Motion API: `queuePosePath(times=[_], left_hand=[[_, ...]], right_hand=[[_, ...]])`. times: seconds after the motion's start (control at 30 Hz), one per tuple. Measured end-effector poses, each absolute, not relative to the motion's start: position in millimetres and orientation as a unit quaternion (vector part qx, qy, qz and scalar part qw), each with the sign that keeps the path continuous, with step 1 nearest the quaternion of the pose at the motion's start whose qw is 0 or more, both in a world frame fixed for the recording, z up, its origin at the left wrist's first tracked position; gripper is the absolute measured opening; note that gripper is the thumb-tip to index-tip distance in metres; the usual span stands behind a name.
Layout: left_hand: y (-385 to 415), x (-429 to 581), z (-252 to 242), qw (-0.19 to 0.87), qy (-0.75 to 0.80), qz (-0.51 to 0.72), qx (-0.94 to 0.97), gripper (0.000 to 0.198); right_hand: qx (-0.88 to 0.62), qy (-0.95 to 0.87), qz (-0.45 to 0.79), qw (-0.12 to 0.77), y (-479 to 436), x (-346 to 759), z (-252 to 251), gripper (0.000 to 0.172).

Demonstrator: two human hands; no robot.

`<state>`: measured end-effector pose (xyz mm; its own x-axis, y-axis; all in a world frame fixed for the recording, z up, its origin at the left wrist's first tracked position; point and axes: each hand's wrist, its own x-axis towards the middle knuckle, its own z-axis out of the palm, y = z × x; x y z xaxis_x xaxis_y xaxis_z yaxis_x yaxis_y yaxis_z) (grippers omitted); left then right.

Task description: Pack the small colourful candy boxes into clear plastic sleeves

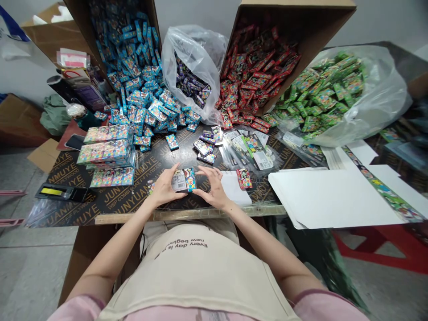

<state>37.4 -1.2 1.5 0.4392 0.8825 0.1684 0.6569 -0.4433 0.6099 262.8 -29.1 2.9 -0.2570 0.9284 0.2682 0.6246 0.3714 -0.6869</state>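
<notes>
My left hand (164, 186) grips a short row of small printed boxes, thumb along the near side and index finger along the far side. A grey box face with a barcode (179, 182) shows between those fingers, and a blue box (190, 179) forms the right end. Around that end curves my right hand (212, 188), thumb and fingers apart, its tips close to the blue box; whether they touch it I cannot tell. A red box (244, 178) lies on a white sheet (234, 189) to the right. Beyond my hands are several purple boxes (204, 149).
Blue boxes spill from a carton (154, 22), red ones from another carton (297, 9). Plastic bags hold purple boxes (187, 82) and green boxes (324, 93). Wrapped packs (107, 154) are stacked left, near a black cutter (62, 193). White card sheets (334, 196) lie right.
</notes>
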Motion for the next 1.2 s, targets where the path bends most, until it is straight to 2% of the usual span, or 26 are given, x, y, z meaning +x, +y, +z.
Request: queuePosePath(times=[0.1,0.2,0.27,0.33,0.43,0.5,0.6,0.63,0.7,0.77,0.8,0.87,0.93,1.0,1.1,1.2], left_hand=[[-3.3,40.8,3.0,0.227,0.479,0.237,0.814,0.106],[-4.6,44.3,1.8,0.216,0.489,0.236,0.811,0.104],[-4.9,46.3,-2.9,0.202,0.497,0.228,0.813,0.103],[-5.4,48.5,-10.6,0.187,0.502,0.203,0.820,0.100],[-6.7,51.4,-22.9,0.173,0.518,0.141,0.826,0.093],[-7.2,52.8,-27.2,0.181,0.538,0.137,0.812,0.089],[-5.3,57.2,-23.3,0.248,0.581,0.250,0.734,0.080],[-3.5,59.9,-19.7,0.301,0.590,0.308,0.683,0.073],[1.4,66.4,-11.1,0.450,0.582,0.409,0.540,0.058],[6.5,72.2,-2.7,0.589,0.543,0.458,0.385,0.053],[8.2,74.2,0.9,0.633,0.525,0.464,0.327,0.051],[9.1,76.1,6.3,0.675,0.508,0.462,0.270,0.046],[6.6,76.9,9.2,0.685,0.509,0.450,0.263,0.042],[2.4,78.6,9.9,0.683,0.514,0.437,0.280,0.042],[-2.7,81.6,7.8,0.666,0.519,0.421,0.331,0.041],[-3.4,75.3,2.9,0.636,0.516,0.385,0.424,0.042]], right_hand=[[-0.464,-0.790,0.257,0.307,-32.1,254.5,2.7,0.059],[-0.472,-0.798,0.217,0.305,-11.4,255.2,-1.4,0.051],[-0.554,-0.753,0.156,0.320,17.4,262.4,-7.0,0.052],[-0.634,-0.703,0.110,0.302,50.6,272.4,-13.5,0.060],[-0.678,-0.682,0.131,0.240,87.3,284.2,-19.3,0.058],[-0.668,-0.661,0.194,0.283,93.0,285.2,-18.0,0.047],[-0.588,-0.563,0.400,0.421,73.3,273.8,-10.2,0.045],[-0.544,-0.520,0.488,0.443,61.8,267.7,-7.1,0.046],[-0.459,-0.451,0.635,0.429,36.5,255.4,-1.6,0.047],[-0.420,-0.445,0.687,0.391,14.5,247.3,2.6,0.048],[-0.427,-0.471,0.668,0.387,6.4,245.9,4.4,0.050],[-0.461,-0.567,0.553,0.401,-3.1,248.2,8.2,0.063],[-0.467,-0.679,0.406,0.396,-5.4,253.9,12.3,0.083],[-0.436,-0.770,0.307,0.349,-4.6,257.9,15.6,0.094],[-0.399,-0.831,0.239,0.305,-3.7,256.5,16.8,0.086],[-0.404,-0.831,0.199,0.325,-3.5,256.1,14.3,0.077]])
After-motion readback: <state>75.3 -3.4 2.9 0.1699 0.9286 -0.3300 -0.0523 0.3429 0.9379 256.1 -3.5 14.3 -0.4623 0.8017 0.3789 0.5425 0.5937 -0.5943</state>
